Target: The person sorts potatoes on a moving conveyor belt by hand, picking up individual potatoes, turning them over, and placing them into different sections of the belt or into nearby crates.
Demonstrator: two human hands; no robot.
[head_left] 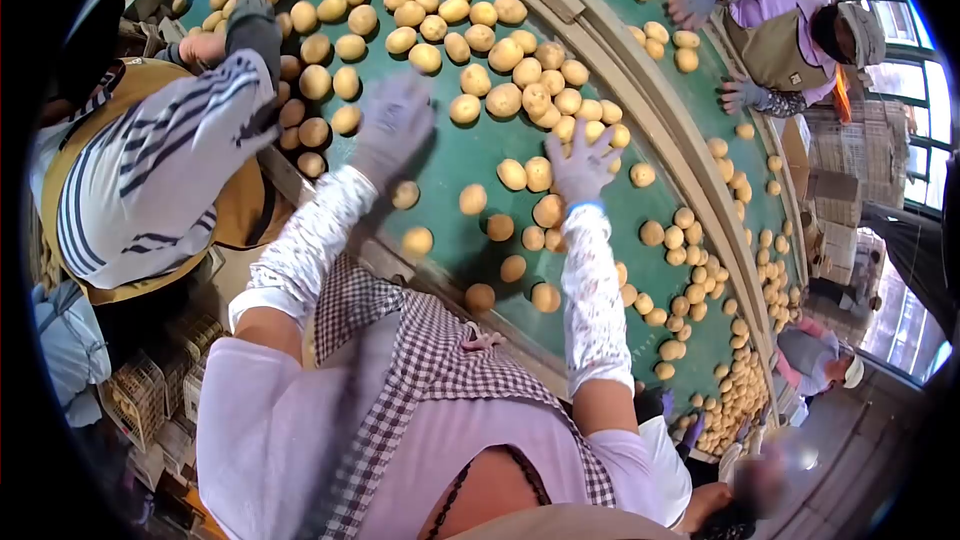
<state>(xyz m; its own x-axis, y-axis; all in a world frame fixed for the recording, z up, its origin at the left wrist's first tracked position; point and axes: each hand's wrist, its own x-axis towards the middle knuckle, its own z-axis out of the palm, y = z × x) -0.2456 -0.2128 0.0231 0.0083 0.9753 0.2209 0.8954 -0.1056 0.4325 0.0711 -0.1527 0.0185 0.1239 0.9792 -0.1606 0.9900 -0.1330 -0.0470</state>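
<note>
Many round yellow-brown potatoes (503,100) lie on a green conveyor belt (450,150). My left hand (395,120), in a grey glove with a white patterned sleeve, is over the belt to the left of the main cluster; its fingers are smeared by motion, and whether it holds anything cannot be made out. My right hand (583,162), gloved the same way, has its fingers spread at the lower edge of the cluster, touching or just above potatoes. A few loose potatoes (473,199) lie between my two forearms.
A wooden divider (640,110) separates a second belt lane. A person in a striped top (170,160) works close on my left. Across the belt, a gloved person (780,30) reaches in. Other people are at the lower right. Crates (135,395) stand at the lower left.
</note>
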